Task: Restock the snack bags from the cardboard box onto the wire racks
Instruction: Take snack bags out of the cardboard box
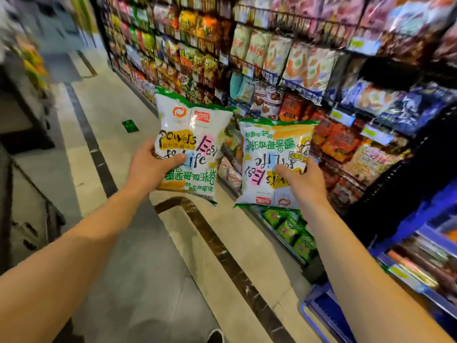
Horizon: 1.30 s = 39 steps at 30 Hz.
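At frame centre, our left hand [148, 167] grips an upright snack bag [190, 144]. Our right hand [303, 184] grips an inverted snack bag [272, 154] before the wire racks [296, 28].

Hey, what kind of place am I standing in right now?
Most likely a shop's snack aisle: wire racks packed with snack bags, shelf price tags, and a tiled aisle floor.

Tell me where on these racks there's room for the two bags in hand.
One dark gap shows, right of the white-and-orange bags, above the blue bags. Elsewhere the wire racks are packed edge to edge. The left hand and right hand each hold a bag.
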Each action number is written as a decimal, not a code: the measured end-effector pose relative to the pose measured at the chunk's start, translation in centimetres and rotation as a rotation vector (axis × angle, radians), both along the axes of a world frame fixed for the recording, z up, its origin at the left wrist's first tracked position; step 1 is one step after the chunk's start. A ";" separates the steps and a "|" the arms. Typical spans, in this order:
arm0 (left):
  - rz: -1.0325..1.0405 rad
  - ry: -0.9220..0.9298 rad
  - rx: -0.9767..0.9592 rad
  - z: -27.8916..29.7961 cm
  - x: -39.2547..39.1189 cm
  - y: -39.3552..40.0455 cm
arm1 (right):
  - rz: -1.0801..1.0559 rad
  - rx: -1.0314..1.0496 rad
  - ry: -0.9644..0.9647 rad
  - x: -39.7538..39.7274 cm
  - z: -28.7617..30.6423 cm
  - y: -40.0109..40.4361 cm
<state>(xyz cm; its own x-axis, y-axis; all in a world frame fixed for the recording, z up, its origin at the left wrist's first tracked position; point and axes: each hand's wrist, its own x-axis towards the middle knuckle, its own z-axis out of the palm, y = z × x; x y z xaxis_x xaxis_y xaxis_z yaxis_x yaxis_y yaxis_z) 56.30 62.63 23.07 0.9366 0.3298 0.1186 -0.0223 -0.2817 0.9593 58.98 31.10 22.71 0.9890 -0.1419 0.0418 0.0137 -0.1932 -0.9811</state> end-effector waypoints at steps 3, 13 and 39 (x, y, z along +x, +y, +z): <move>0.020 0.002 -0.043 1.5 6.5 2.0 | -0.029 0.003 -0.022 7.4 1.9 1.9; 0.007 -0.168 -0.072 6.9 28.2 8.6 | -0.068 -0.048 -0.158 28.3 8.6 8.1; -0.378 -0.466 -0.133 23.1 81.0 19.3 | -0.500 -0.144 -0.508 66.2 25.6 21.4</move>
